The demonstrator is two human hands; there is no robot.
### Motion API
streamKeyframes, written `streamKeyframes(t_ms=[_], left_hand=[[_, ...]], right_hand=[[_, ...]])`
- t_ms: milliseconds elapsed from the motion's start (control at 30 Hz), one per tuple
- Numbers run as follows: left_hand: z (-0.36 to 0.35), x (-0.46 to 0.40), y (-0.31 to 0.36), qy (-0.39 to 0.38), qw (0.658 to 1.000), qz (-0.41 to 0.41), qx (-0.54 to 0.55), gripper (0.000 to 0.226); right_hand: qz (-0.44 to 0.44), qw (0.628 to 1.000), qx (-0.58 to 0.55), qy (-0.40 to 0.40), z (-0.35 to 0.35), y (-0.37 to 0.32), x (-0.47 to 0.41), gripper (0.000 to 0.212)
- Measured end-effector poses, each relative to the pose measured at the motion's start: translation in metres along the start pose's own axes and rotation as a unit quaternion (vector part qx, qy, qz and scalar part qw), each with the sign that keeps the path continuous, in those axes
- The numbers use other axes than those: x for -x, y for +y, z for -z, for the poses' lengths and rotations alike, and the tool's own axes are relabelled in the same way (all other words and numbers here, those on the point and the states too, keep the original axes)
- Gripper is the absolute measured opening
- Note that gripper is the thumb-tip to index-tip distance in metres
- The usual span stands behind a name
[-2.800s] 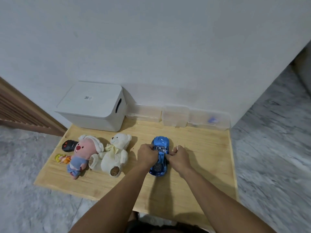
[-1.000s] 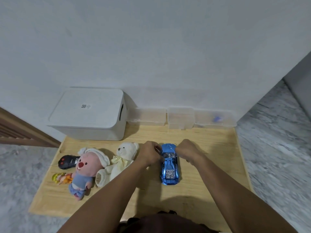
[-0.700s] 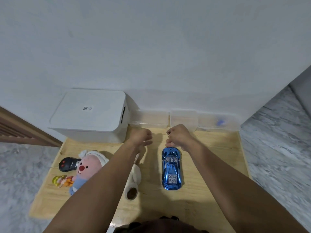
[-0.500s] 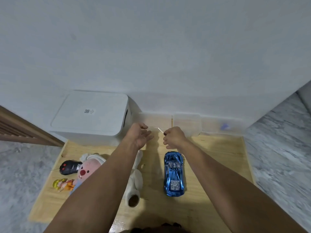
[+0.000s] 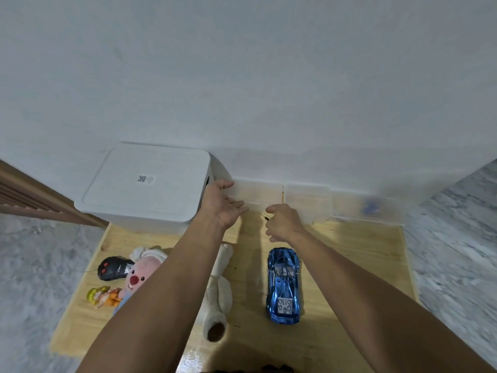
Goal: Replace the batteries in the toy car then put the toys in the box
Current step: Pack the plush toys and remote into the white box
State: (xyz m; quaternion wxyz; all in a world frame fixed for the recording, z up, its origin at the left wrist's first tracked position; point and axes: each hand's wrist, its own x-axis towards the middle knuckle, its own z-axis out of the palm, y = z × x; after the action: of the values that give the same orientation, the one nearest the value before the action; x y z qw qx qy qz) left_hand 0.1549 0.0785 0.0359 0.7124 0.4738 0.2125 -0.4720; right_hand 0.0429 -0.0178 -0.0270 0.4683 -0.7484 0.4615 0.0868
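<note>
Pinching a thin screwdriver (image 5: 262,215) in right hand (image 5: 282,222), left hand (image 5: 223,204) spread wide, reaching for far clear container (image 5: 258,193); lifting lid gently.

Both forearms (image 5: 166,286) bare, no sleeves visible.

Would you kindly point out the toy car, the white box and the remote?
toy car (image 5: 283,285): head view, on its roof.
white box (image 5: 145,184): head view, on its lid.
remote (image 5: 111,268): head view, on its black top face.
</note>
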Motion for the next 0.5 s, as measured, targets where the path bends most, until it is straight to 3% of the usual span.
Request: streamKeyframes(t_ms=[300, 500], left_hand=[[-0.01, 0.006, 0.012, -0.019, 0.999, -0.029, -0.005, 0.079], [-0.01, 0.005, 0.016, -0.027, 0.998, -0.019, -0.057, 0.081]], right_hand=[[0.031, 0.994, 0.021, 0.105, 0.004, -0.004, -0.003, 0.033], [0.052, 0.989, 0.086, 0.111, 0.003, -0.008, 0.001, 0.039]])
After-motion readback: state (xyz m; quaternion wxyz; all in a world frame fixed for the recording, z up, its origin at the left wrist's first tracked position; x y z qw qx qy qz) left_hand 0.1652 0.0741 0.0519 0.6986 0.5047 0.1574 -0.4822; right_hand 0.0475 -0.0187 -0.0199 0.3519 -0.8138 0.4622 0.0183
